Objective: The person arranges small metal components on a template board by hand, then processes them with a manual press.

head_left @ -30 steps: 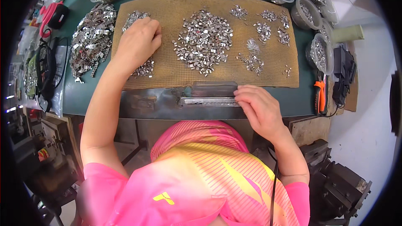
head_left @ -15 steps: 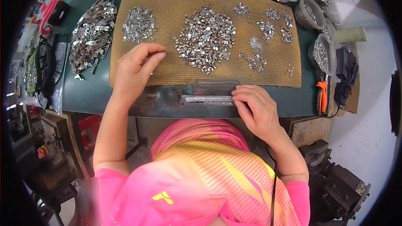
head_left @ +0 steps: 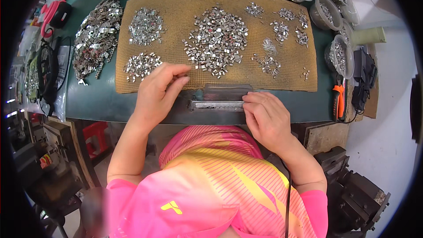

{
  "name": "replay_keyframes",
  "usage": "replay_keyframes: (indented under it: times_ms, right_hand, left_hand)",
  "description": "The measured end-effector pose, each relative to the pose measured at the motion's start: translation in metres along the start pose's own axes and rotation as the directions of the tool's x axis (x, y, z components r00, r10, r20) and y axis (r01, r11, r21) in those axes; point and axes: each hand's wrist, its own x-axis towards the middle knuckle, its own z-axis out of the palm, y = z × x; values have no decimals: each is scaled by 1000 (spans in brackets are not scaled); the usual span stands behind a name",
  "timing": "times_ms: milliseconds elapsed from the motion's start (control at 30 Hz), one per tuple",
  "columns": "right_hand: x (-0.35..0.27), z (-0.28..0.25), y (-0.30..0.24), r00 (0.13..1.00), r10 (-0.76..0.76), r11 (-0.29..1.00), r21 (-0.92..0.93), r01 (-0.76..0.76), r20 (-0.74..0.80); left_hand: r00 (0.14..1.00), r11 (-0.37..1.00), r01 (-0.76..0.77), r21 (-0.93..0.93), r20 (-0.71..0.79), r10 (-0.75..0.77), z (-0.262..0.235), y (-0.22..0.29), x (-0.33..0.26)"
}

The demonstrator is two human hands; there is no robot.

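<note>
Over on the far left of the tabletop [head_left: 92, 101] there's a big heap of loose metal clips [head_left: 94, 39], not yet touched by either hand, so loads left. On the tan mat [head_left: 176, 79] sit more piles, with a small clip pile [head_left: 141, 65] just left of the left hand [head_left: 158, 92]. That hand's grip looks pinched, thumb against fingers, probably on a clip or two, but I can't actually see one. Right of it lies the narrow metal rail [head_left: 217, 105] at the near edge; how full it is I can't tell. The right hand [head_left: 264, 117] rests fingertips on the rail's right end, grip loose, clutching nothing. Biggest pile of clips [head_left: 216, 39] is dead centre behind. Bowls [head_left: 339, 55] and orange-handled pliers [head_left: 338, 101] sit on the right, nothing blocking.
</note>
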Motion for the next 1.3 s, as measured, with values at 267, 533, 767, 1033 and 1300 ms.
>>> replay_keyframes:
  times_ms: [267, 533, 767, 1033, 1300]
  right_hand:
    - [-1, -24, 8, 970, 185, 949, 227, -218, 159]
    - [-1, -13, 8, 997, 62, 994, 84, -66, 46]
    - [-8, -14, 11, 993, 114, 990, 78, -117, 38]
    - [-8, -14, 20, 997, 70, 993, 96, -74, 42]
    - [-7, -17, 24, 995, 100, 972, 212, -103, 27]
  left_hand:
    - [996, 995, -89, -49, -2, 89, 11, 11, -5]
    - [976, 974, -210, -82, 32, 213, 28, 24, -10]
    - [975, 957, -191, -219, 74, 212, 43, 26, -17]
    - [956, 953, -282, -115, 45, 288, 57, 26, -18]
    - [891, 891, -451, 49, -25, 453, 61, 29, -21]
